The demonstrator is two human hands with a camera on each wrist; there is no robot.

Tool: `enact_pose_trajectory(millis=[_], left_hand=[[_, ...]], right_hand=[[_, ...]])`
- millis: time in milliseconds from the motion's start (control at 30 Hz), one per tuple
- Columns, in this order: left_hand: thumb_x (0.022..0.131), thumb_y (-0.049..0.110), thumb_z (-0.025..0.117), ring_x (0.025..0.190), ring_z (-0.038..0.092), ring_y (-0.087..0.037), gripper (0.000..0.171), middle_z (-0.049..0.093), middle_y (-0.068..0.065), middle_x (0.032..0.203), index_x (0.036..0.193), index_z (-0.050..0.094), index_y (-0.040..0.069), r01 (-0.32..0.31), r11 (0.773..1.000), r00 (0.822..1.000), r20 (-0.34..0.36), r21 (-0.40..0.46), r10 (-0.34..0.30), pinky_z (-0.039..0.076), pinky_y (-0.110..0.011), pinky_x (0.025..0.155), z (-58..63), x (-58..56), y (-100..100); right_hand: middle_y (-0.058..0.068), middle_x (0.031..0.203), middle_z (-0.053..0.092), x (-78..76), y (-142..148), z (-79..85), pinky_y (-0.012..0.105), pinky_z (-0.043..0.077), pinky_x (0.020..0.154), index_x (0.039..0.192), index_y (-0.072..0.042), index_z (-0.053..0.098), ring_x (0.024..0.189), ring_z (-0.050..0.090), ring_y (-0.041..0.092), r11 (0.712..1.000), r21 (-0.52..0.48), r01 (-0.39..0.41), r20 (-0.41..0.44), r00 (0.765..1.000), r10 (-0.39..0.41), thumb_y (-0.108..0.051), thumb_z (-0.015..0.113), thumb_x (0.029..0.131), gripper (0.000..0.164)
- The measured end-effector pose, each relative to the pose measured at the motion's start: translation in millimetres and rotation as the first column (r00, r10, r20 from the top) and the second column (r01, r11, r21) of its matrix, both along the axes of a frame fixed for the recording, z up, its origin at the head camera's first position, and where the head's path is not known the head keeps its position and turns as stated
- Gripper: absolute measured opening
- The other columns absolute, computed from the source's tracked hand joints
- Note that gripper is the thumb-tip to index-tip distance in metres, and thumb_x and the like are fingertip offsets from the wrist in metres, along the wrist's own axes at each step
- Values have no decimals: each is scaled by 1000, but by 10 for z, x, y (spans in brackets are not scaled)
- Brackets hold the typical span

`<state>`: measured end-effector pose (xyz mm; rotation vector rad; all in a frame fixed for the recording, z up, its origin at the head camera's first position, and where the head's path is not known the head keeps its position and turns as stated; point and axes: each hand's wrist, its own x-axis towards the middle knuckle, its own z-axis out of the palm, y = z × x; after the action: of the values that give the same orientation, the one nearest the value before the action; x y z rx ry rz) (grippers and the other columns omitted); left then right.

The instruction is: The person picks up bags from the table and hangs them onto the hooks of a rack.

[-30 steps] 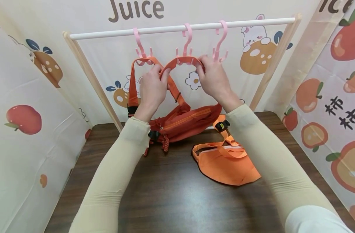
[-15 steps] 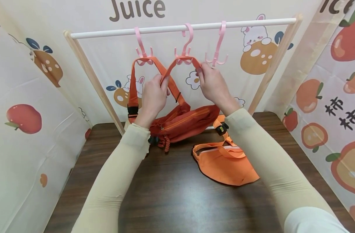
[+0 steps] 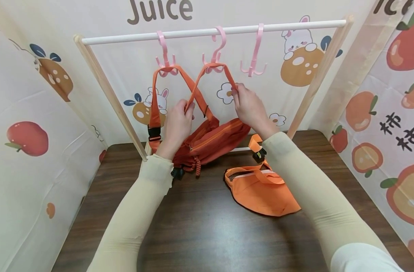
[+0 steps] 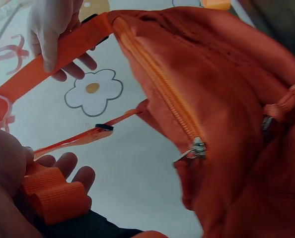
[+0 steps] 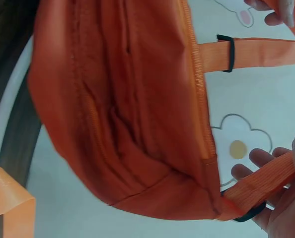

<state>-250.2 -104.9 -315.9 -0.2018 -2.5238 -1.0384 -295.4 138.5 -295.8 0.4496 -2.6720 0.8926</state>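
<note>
A rust-red waist bag [image 3: 217, 138] with an orange zip hangs below the rack. Its orange strap [image 3: 199, 96] passes over the left pink hook [image 3: 164, 49] and the middle pink hook [image 3: 222, 41]. My left hand [image 3: 177, 122] pinches the strap left of the middle hook. On the other side of that hook, my right hand [image 3: 251, 107] holds the strap between thumb and fingers, near the bag's end. The right wrist view shows the strap lying across the fingers of this right hand [image 5: 286, 196]. Part of the bag is behind my left hand and wrist.
A third pink hook [image 3: 256, 53] hangs bare on the white bar [image 3: 295, 26] of the wooden-sided rack. A bright orange waist bag [image 3: 264, 194] lies on the dark wooden table [image 3: 193, 230], with a black buckle [image 3: 259, 155] behind it. Printed cloth surrounds the table.
Both hands have moved down along the strap, the left one further. The strap now hangs in a narrower peak over the middle hook. The right hook has swung round.
</note>
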Motion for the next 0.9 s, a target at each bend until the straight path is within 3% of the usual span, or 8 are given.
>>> enact_pose_trajectory(millis=[233, 433, 633, 900], left_hand=[[111, 34, 58, 63, 51, -24, 26, 61, -5, 81, 120, 65, 10, 13, 1000, 1000, -22, 26, -12, 37, -38, 55, -140, 40, -15], [109, 34, 62, 66, 54, -23, 34, 68, -4, 96, 135, 62, 11, 19, 999, 999, -27, 35, -18, 41, -39, 57, -188, 96, -16], [107, 32, 67, 68, 57, -21, 39, 67, -4, 97, 138, 59, 10, 42, 998, 998, -49, 52, -39, 46, -38, 57, -219, 131, -5], [103, 27, 72, 78, 60, -18, 43, 64, -3, 98, 140, 58, 9, 67, 995, 995, -83, 77, -60, 49, -37, 63, -289, 169, 7]], right_hand=[[14, 96, 57, -9, 83, -139, 41, 43, 66, 144, 0, 52, 76, 49, 31, 1000, -11, 3, -38, 999, -3, -29, 41, 116, 42], [18, 116, 64, 12, 146, -196, 45, 51, 77, 155, 1, 44, 88, 57, 32, 1000, -29, 6, -42, 999, -7, -31, 45, 115, 51], [20, 136, 62, 53, 196, -203, 51, 53, 100, 162, -5, 37, 114, 62, 34, 998, -57, 16, -3, 1000, -16, -32, 51, 113, 57], [20, 147, 57, 97, 237, -230, 52, 49, 109, 165, -10, 33, 126, 60, 35, 998, -60, 38, 35, 999, -36, -38, 55, 111, 65]])
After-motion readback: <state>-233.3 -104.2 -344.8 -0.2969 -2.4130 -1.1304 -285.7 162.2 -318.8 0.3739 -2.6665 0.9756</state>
